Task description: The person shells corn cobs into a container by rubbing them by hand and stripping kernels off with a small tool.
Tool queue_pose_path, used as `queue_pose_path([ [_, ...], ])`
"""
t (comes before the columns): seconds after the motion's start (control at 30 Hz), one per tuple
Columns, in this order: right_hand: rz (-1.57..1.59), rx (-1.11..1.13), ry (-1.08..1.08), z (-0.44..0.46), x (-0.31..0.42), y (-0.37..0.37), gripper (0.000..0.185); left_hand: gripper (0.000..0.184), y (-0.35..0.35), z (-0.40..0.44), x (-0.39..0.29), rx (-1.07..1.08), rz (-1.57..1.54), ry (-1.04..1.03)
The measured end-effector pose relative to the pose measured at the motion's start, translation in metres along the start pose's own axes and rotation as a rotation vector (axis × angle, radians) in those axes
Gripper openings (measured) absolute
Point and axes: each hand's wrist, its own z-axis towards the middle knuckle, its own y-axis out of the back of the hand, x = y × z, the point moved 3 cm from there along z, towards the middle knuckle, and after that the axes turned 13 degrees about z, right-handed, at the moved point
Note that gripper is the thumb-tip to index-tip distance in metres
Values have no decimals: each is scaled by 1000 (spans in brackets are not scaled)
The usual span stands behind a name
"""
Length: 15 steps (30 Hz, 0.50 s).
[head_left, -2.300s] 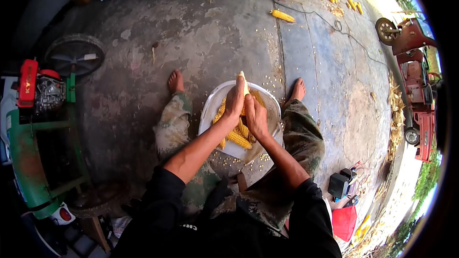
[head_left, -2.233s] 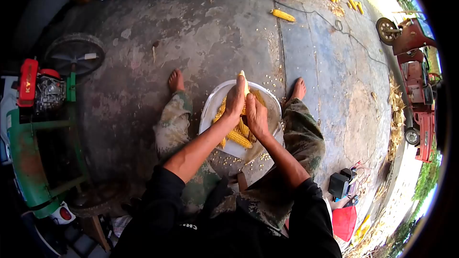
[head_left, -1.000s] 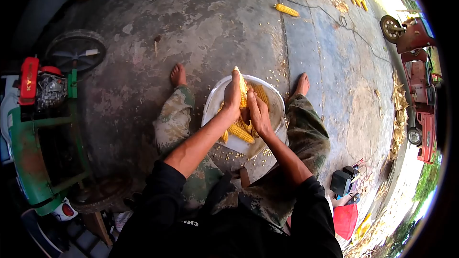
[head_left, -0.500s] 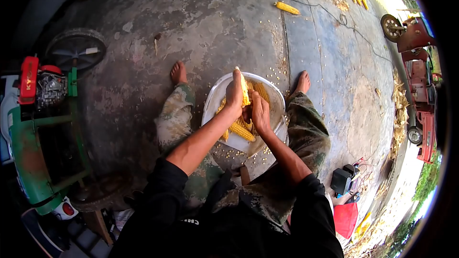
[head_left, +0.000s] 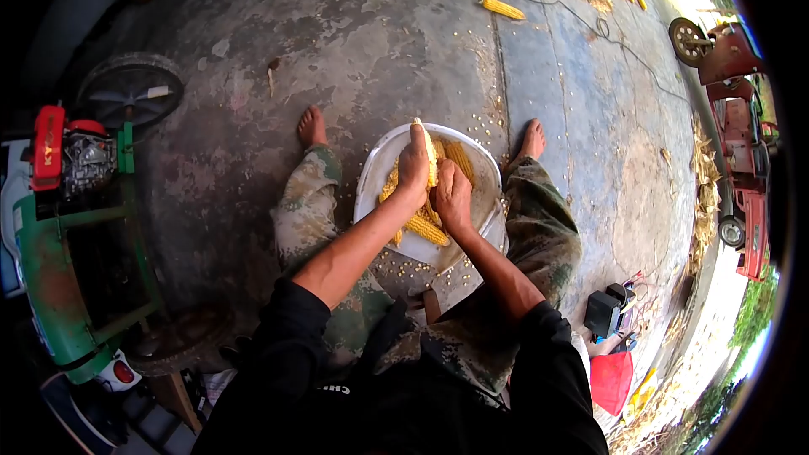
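While an ear of corn [head_left: 432, 165] sits near frame centre, I see the left hand [head_left: 413, 167] gripping it, the right hand [head_left: 453, 194] curled just beside; whether that one holds anything I cannot tell. Beneath is a white tub [head_left: 367, 185] of corn cobs [head_left: 426, 230]; a red engine [head_left: 49, 147] stands far left.

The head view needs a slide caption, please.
Left hand holding a long yellow corncob, right hand beside it, above a rounded white tub.
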Motion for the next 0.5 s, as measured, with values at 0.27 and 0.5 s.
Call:
queue_pose_path([
  [0.27, 455, 52, -771, 6, 17, 4, 51, 74, -1, 0, -1, 115, -193, 53],
  [0.5, 293, 110, -524, 4, -7, 0, 53, 74, 0, -2, -1, 108, 63, -54],
])
